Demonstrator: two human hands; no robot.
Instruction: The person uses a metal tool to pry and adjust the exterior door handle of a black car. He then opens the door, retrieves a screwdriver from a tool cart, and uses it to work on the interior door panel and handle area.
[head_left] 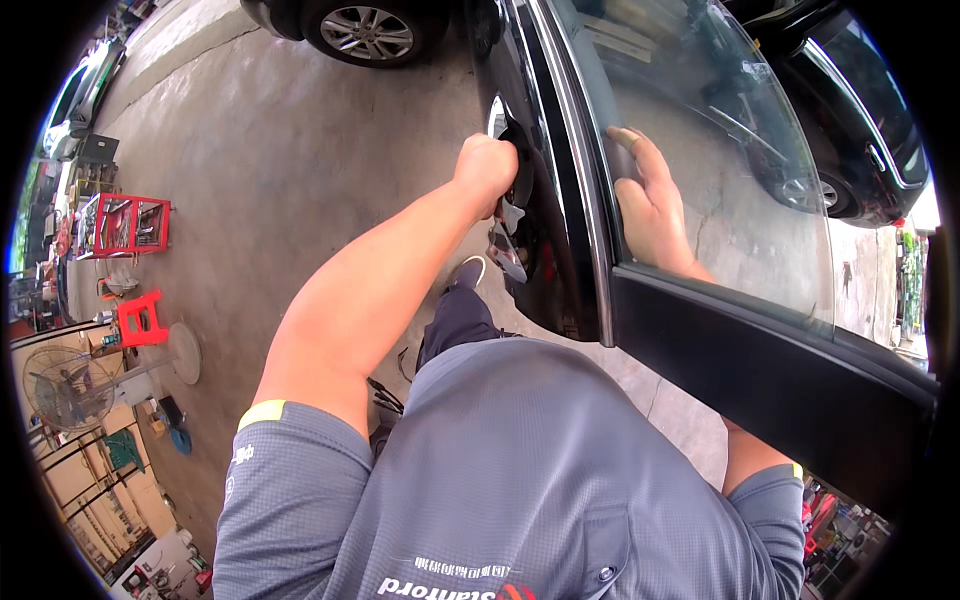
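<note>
A glossy black car door (560, 265) with a chrome window trim (580, 120) stands in front of me, slightly to the right. My left hand (486, 172) is closed at its outer side, wrapped round the chrome door handle (497, 116), much of which the fist covers. Grey and silvery shapes just below the fist look like reflections in the paint. On the other side of the raised window glass (745, 170), my right hand (650, 205) shows through the pane. Its fingers are stretched out and apart, their tips near the chrome-edged window frame; it holds nothing visible.
Further ahead a dark car's wheel (360, 35) rests on the concrete floor (270, 150). Another black car (850, 120) stands right. Leftward are a red tool cart (135, 222), a red stool (142, 318) and a standing fan (70, 388). My shoe (468, 272) is close to the door.
</note>
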